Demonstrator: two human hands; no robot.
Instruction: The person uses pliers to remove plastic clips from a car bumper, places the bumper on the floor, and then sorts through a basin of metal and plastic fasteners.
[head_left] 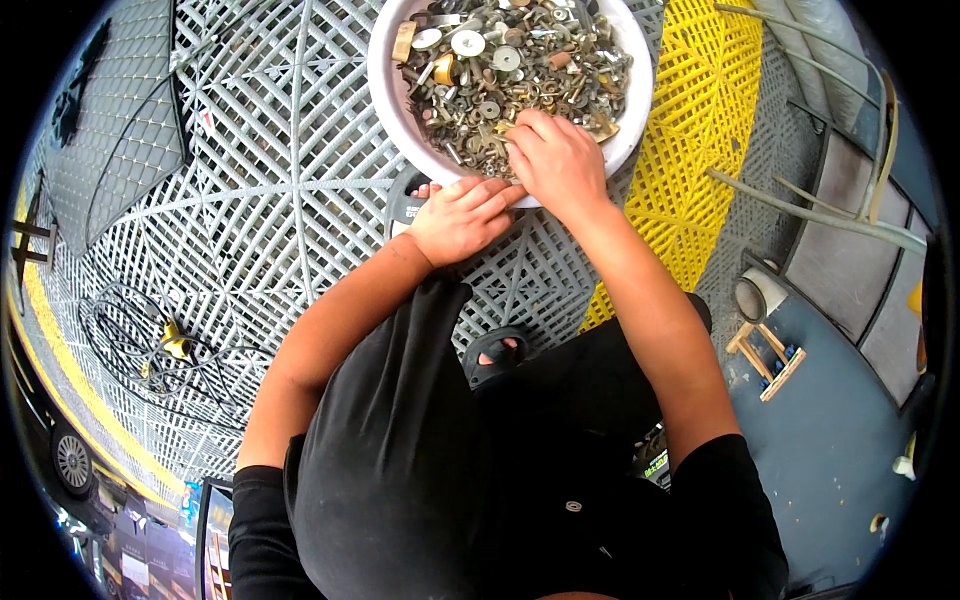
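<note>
A round white basin (385,95) holds a heap of mixed metal hardware (520,75): bolts, nuts, washers and small brackets. My right hand (558,165) reaches over the near rim into the heap, its fingers curled down among the pieces. What they pinch, if anything, is hidden under the hand. Against the basin's near edge rests my left hand (462,220), its fingers stretched out side by side toward my right wrist. Larger pieces show in the heap, among them a pale round disc (467,43) and a yellow fitting (443,69).
Grey grid floor tiles (300,190) lie under the basin, with a yellow strip (700,100) to its right. A coiled black cable (130,345) lies at left. Metal tubing (820,210) and a small wooden frame (768,360) stand at right. A car wheel (72,460) shows at lower left.
</note>
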